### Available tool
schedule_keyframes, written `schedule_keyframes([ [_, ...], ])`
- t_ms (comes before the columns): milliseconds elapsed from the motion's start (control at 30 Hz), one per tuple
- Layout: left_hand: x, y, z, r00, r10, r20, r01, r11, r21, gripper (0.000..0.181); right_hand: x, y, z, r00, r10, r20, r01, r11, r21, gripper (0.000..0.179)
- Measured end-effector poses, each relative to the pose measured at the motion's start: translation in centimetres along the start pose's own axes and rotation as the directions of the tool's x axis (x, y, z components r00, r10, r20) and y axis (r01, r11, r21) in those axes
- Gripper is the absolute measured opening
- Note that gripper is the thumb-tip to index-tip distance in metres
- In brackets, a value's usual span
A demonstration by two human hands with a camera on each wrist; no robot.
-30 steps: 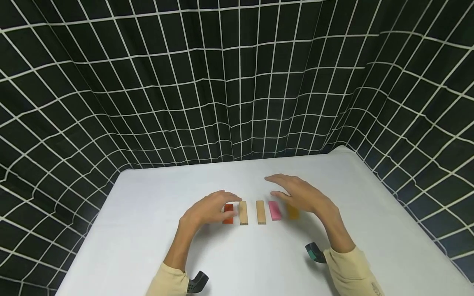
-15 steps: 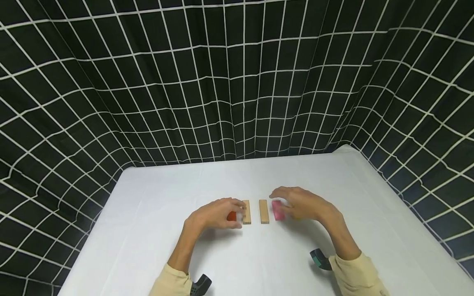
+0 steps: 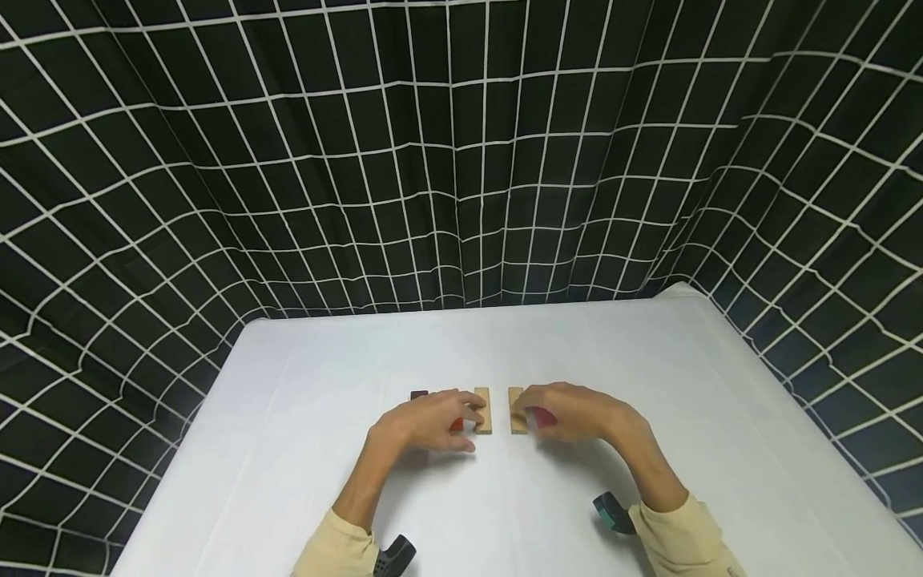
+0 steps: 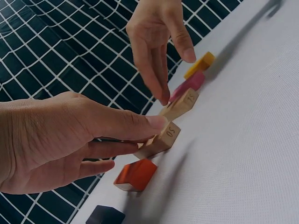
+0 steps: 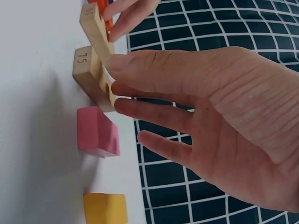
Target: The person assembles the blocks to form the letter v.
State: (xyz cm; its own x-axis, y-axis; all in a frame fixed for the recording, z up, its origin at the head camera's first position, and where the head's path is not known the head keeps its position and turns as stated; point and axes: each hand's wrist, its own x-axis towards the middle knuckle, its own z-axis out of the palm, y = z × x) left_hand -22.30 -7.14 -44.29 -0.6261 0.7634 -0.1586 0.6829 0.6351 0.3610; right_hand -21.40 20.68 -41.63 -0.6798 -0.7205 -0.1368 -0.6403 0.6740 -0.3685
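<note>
Two pale wooden blocks lie a small gap apart on the white table: the left block, marked 50 in the left wrist view, and the right block, marked 75 in the right wrist view. My left hand is over the left block, fingers relaxed and thumb apart from them. A red block shows partly beneath it. My right hand reaches over the right block with fingers and thumb spread, fingertips close at its far end. A pink block is under that hand in the head view.
A dark block lies left of the red one, mostly hidden by the left hand in the head view. Beyond the pink block sits a yellow block. Dark curtains with a white grid surround the white table.
My right hand has come lower and to the left, from over the yellow and pink blocks to the right wooden block. My left hand has shifted slightly right, over the left wooden block.
</note>
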Motion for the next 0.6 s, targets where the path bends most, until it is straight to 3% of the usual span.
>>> schedule_keyframes([
  [200,-0.06,-0.06,0.12,1.0,-0.023,0.007,0.023,1.0,0.01,0.041,0.41,-0.21,0.32,0.999,0.003,0.033,-0.003,1.0,-0.015,0.042],
  [433,0.22,0.21,0.33,1.0,0.017,-0.008,-0.016,0.997,0.07,0.04,0.44,-0.03,0.63,0.998,0.007,0.062,-0.008,1.0,0.013,0.036],
  [600,0.38,0.3,0.46,1.0,0.01,-0.01,-0.009,0.997,0.071,0.042,0.33,0.14,0.46,0.996,-0.004,0.089,0.004,1.0,0.006,0.042],
])
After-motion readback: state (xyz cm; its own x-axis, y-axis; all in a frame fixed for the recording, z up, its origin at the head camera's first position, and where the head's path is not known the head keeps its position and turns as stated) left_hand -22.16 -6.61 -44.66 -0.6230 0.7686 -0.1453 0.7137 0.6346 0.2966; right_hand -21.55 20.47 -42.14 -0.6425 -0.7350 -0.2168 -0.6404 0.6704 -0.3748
